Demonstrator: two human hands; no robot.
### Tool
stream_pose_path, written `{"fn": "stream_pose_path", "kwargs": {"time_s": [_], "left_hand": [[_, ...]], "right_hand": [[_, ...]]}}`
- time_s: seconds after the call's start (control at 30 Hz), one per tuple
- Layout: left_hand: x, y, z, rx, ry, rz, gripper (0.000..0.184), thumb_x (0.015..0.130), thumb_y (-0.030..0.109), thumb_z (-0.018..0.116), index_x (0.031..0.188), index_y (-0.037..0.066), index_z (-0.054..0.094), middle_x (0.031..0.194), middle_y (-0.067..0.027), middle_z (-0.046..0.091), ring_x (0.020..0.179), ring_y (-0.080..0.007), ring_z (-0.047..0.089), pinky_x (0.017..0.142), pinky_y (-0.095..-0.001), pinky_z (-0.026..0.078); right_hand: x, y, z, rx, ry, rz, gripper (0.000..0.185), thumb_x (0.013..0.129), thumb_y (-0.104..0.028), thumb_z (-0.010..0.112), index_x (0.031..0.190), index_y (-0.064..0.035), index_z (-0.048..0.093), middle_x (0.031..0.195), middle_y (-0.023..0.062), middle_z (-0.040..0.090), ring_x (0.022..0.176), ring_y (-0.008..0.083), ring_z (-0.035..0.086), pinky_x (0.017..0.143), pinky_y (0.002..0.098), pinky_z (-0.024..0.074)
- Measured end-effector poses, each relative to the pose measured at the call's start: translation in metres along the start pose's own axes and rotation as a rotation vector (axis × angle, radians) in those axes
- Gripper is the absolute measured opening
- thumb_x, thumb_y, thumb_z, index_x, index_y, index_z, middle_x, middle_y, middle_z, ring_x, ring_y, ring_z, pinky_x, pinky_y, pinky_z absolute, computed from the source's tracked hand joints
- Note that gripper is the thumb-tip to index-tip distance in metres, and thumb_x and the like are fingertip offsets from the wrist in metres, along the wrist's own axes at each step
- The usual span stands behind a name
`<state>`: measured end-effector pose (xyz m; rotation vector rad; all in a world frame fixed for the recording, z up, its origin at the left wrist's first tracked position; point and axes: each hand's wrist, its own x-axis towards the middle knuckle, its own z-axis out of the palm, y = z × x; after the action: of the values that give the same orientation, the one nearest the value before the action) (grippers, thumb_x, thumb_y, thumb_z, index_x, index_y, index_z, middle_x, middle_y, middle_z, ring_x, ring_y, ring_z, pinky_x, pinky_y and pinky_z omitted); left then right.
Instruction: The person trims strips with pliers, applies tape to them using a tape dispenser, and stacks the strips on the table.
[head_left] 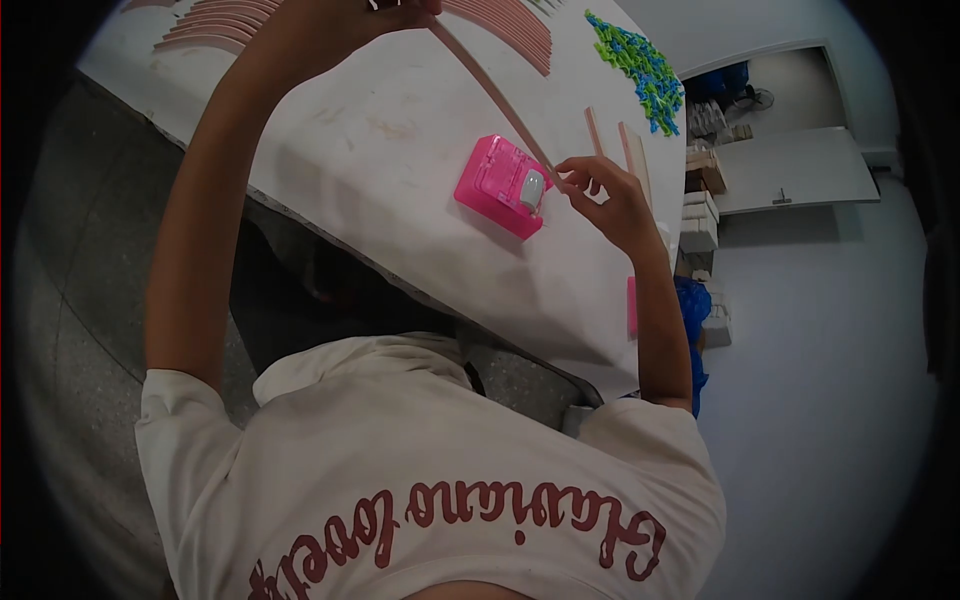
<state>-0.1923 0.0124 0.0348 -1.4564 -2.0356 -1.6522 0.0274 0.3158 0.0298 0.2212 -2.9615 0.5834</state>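
A long, thin pinkish strip (490, 90) is stretched at a slant between my two hands above the white table. My left hand (385, 15), partly cut off by the top edge of the view, pinches its far end. The near end is between the fingertips of my right hand (610, 200). Just left of that hand, a bright pink plastic box (490, 208) with a clear pink top and a whitish oval part sits on the table. The strip's lower end passes close to the box; whether they touch I cannot tell.
Rows of similar pink strips (500, 35) lie at the table's far side. A pile of green and blue small pieces (640, 75) is at the far right. Two strips (632, 160) lie beyond my right hand. A pink object (632, 305) is partly behind my right forearm.
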Motion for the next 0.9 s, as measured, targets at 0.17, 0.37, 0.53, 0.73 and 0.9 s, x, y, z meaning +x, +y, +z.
{"fn": "stream_pose_path", "kwargs": {"time_s": [0.17, 0.37, 0.53, 0.73, 0.9], "left_hand": [[0.006, -0.029, 0.004, 0.008, -0.013, -0.021, 0.012, 0.089, 0.009, 0.068, 0.100, 0.005, 0.067, 0.087, -0.0033, 0.067, 0.079, -0.0109, 0.061, 0.073, -0.0255, 0.050], [0.008, -0.068, 0.005, 0.028, 0.038, -0.077, 0.012, 0.089, 0.009, 0.068, 0.100, 0.005, 0.067, 0.087, -0.0032, 0.067, 0.079, -0.0109, 0.061, 0.072, -0.0257, 0.050], [0.005, -0.082, 0.005, 0.059, 0.037, -0.106, 0.011, 0.089, 0.010, 0.068, 0.100, 0.005, 0.067, 0.087, -0.0031, 0.067, 0.079, -0.0110, 0.061, 0.072, -0.0259, 0.050], [-0.001, -0.104, 0.003, 0.084, 0.009, -0.120, 0.011, 0.089, 0.010, 0.067, 0.099, 0.005, 0.067, 0.087, -0.0030, 0.067, 0.079, -0.0110, 0.061, 0.072, -0.0260, 0.050], [-0.004, -0.115, 0.003, 0.104, -0.012, -0.118, 0.010, 0.089, 0.010, 0.067, 0.099, 0.006, 0.067, 0.087, -0.0029, 0.067, 0.079, -0.0111, 0.061, 0.072, -0.0262, 0.050]], "right_hand": [[0.001, 0.001, 0.006, 0.086, 0.064, 0.004, 0.037, 0.081, 0.002, 0.070, 0.116, -0.0098, 0.067, 0.093, 0.0061, 0.069, 0.076, 0.0135, 0.064, 0.064, 0.0269, 0.0520], [0.003, 0.003, 0.021, 0.043, 0.075, -0.026, 0.042, 0.083, 0.000, 0.071, 0.122, -0.0153, 0.066, 0.090, 0.0065, 0.067, 0.074, 0.0126, 0.065, 0.060, 0.0270, 0.0523], [0.007, 0.007, 0.030, 0.053, 0.069, -0.068, 0.044, 0.084, 0.002, 0.069, 0.124, -0.0163, 0.065, 0.087, 0.0064, 0.064, 0.074, 0.0128, 0.065, 0.058, 0.0260, 0.0521], [0.009, 0.006, 0.034, 0.047, 0.065, -0.069, 0.049, 0.083, 0.005, 0.068, 0.126, -0.0172, 0.064, 0.084, 0.0061, 0.062, 0.074, 0.0132, 0.064, 0.058, 0.0253, 0.0514], [0.010, 0.006, 0.033, 0.038, 0.064, -0.063, 0.050, 0.082, 0.005, 0.069, 0.126, -0.0177, 0.065, 0.084, 0.0058, 0.062, 0.073, 0.0128, 0.064, 0.057, 0.0254, 0.0504]]}}
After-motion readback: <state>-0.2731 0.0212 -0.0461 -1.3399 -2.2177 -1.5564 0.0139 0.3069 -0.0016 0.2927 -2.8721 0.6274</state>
